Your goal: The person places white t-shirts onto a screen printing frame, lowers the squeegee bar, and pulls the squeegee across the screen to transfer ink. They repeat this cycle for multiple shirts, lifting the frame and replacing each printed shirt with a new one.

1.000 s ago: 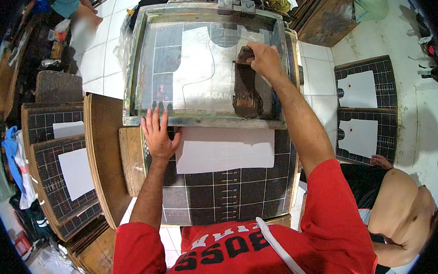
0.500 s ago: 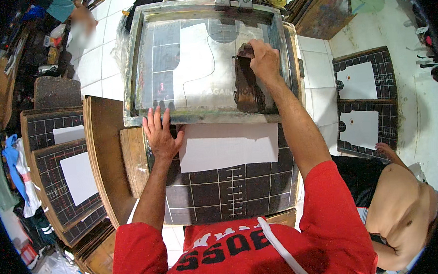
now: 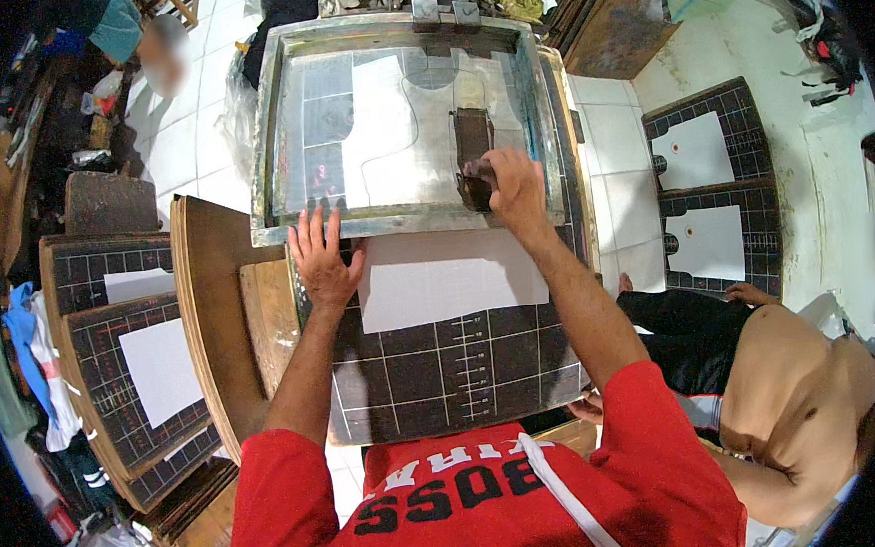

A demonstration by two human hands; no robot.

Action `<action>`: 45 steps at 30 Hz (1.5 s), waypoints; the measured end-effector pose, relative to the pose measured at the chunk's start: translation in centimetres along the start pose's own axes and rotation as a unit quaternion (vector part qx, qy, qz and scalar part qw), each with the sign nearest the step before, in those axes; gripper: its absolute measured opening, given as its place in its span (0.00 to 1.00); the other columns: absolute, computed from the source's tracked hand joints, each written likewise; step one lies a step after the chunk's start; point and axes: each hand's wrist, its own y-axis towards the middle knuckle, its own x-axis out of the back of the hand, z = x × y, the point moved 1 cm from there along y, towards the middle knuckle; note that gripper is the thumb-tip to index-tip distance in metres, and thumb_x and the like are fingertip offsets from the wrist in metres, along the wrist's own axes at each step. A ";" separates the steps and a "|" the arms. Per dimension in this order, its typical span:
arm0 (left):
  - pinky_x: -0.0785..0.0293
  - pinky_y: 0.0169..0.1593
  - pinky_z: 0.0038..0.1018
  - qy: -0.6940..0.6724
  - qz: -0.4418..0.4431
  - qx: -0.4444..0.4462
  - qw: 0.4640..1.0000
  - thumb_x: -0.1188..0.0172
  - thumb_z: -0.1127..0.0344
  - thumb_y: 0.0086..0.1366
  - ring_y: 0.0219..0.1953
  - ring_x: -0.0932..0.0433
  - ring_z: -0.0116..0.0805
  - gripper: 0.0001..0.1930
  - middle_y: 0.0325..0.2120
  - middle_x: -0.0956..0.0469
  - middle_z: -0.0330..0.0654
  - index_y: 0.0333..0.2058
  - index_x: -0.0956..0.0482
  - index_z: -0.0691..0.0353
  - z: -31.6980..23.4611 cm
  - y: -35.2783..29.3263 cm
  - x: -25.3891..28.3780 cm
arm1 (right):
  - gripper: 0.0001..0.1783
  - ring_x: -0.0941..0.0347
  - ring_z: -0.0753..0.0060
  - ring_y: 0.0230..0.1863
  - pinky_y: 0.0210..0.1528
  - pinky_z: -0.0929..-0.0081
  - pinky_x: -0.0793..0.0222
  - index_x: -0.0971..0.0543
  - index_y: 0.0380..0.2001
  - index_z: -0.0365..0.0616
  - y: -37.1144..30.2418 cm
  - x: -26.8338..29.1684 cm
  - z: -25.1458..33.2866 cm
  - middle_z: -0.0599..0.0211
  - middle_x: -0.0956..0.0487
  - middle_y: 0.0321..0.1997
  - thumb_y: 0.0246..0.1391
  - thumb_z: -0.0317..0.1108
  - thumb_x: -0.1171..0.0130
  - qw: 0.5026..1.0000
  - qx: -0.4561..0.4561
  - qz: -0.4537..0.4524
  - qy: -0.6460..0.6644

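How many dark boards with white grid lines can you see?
5 grid boards: one under the hands, two at left, two at right. More may hide in the left stacks.

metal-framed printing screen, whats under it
Through the mesh of the metal-framed printing screen, a white fabric sheet shows, lying on a black gridded board. The dark squeegee in the right hand covers part.

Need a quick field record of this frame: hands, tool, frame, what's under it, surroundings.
left hand: flat, fingers spread, pressing on near edge of screen frame
right hand: gripping dark squeegee on the mesh, near the frame's front edge
under frame: white fabric piece on black gridded board
left side: stacked gridded boards with white pieces
right side: two more gridded boards on floor; another person seated
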 end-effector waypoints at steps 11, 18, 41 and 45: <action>0.37 0.54 0.43 -0.023 0.098 -0.111 0.989 0.25 0.35 0.50 0.49 0.25 0.42 0.34 0.45 0.16 0.48 0.45 0.11 0.59 -0.1 9.5 11.8 | 0.19 0.25 0.51 0.38 0.42 0.54 0.35 0.21 0.31 0.47 0.1 5.1 4.3 0.61 0.21 0.32 0.49 0.49 0.28 0.982 0.042 -0.182 -0.041; 0.37 0.61 0.47 -0.036 -0.208 -0.190 0.959 0.25 0.40 0.53 0.56 0.26 0.49 0.34 0.50 0.20 0.49 0.55 0.17 0.52 -2.3 18.1 22.1 | 0.23 0.21 0.45 0.36 0.39 0.56 0.24 0.17 0.32 0.42 11.9 17.8 6.4 0.57 0.17 0.33 0.57 0.55 0.34 0.961 0.045 -0.258 -0.086; 0.28 0.56 0.46 0.035 0.024 0.157 0.987 0.47 0.67 0.73 0.49 0.25 0.57 0.20 0.48 0.23 0.56 0.62 0.23 0.59 33.3 -21.5 16.2 | 0.36 0.20 0.44 0.54 0.57 0.55 0.26 0.14 0.47 0.43 28.8 27.8 2.6 0.46 0.16 0.52 0.58 0.66 0.43 0.984 0.025 -0.122 -0.128; 0.26 0.55 0.48 0.065 -0.041 0.247 0.966 0.40 0.67 0.69 0.52 0.21 0.58 0.28 0.52 0.20 0.54 0.67 0.31 0.55 33.1 -21.2 16.3 | 0.40 0.22 0.45 0.59 0.64 0.59 0.32 0.16 0.53 0.40 29.7 28.3 1.5 0.45 0.18 0.56 0.58 0.67 0.44 0.988 -0.009 -0.082 -0.132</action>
